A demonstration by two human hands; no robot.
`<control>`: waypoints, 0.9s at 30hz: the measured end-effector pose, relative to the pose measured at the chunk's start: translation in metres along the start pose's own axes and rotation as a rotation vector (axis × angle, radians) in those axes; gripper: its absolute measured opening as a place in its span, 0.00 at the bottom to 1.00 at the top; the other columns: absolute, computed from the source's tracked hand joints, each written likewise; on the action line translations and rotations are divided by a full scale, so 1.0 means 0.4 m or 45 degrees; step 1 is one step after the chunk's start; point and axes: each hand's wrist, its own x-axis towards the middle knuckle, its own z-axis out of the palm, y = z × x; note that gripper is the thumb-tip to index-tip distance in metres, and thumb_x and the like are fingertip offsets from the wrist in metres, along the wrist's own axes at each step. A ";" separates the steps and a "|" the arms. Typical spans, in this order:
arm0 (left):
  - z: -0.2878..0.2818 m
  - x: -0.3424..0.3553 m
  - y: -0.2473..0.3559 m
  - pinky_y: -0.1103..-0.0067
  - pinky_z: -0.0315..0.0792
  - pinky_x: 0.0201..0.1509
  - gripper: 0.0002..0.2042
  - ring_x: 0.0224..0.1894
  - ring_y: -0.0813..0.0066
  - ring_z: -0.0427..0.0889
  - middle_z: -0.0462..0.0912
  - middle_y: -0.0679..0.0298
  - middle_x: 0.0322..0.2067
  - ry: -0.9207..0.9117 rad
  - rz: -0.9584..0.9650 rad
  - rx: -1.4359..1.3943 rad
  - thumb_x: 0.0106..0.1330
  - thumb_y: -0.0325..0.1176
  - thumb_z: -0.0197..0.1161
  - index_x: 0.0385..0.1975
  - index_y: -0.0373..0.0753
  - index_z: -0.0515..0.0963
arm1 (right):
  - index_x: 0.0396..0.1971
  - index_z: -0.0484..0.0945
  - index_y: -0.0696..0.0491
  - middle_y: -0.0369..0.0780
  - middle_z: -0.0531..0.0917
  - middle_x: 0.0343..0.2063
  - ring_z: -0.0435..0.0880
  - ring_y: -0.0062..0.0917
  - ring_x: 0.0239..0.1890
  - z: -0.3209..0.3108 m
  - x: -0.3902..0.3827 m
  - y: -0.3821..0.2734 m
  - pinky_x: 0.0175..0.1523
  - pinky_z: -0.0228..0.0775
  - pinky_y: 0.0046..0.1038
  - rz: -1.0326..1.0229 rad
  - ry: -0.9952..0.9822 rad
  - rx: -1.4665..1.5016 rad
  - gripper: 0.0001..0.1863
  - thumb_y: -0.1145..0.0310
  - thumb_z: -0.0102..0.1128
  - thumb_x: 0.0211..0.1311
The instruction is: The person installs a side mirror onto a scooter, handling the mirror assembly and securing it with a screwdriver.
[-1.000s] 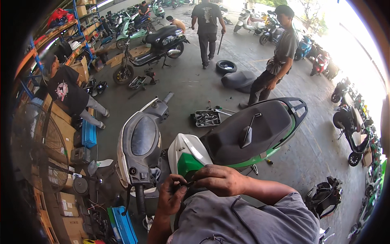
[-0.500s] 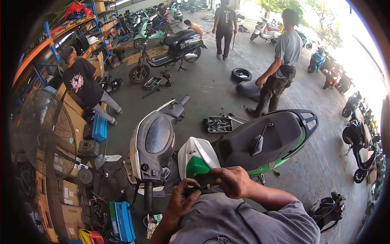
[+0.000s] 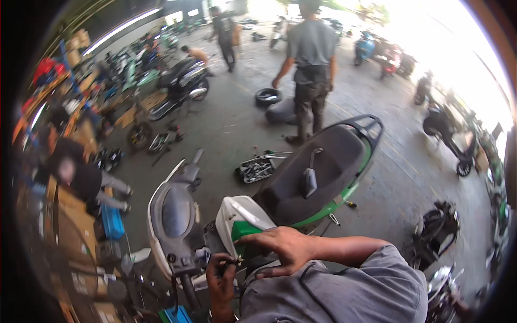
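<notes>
Looks partway: pinching a small, dark, pale-tipped part (image 3: 238,260) in the left hand (image 3: 219,277), not yet fitted or set down, with the right hand (image 3: 285,248) spread, apparently empty, beside it and a black long-stemmed mirror (image 3: 308,183) lying on the dark padded scooter seat (image 3: 285,199); can't make out the part's full shape through grip and blur.

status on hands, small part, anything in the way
Left hand pinching small dark part. Right hand open, apart from it. Mirror on scooter seat, clear of both hands.
</notes>
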 end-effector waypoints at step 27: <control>0.438 0.303 -0.036 0.87 0.62 0.29 0.07 0.26 0.88 0.67 0.74 0.71 0.33 -0.825 -0.409 0.153 0.67 0.33 0.61 0.42 0.46 0.76 | 0.63 0.63 0.55 0.48 0.83 0.36 0.83 0.42 0.37 -0.277 -0.310 0.019 0.45 0.75 0.39 0.680 0.314 -0.262 0.35 0.65 0.66 0.54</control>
